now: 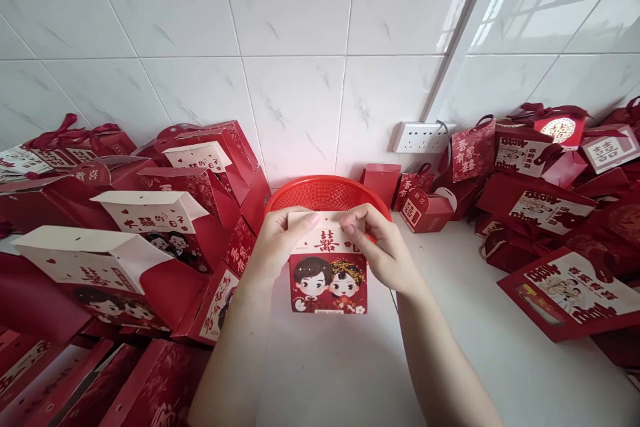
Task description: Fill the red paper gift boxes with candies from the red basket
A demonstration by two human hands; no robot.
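Between my two hands is a red and white gift box [329, 280] with two cartoon figures on its front and a red character on its pale upper part. My left hand [280, 240] grips the upper left corner, thumb on the front. On the upper right edge, my right hand [383, 243] pinches the box with thumb and fingertips. Its top edge is partly covered by my fingers. Directly behind the box stands a red plastic basket [325, 187]; what lies in it is hidden.
Red and white gift boxes [150, 213] crowd the left side, some with lids up. More red boxes [540, 207], several with ribbons or cords, are heaped at the right. A small red box [429, 210] stands right of the basket. A white power strip [423, 138] sits against the tiled wall [295, 93].
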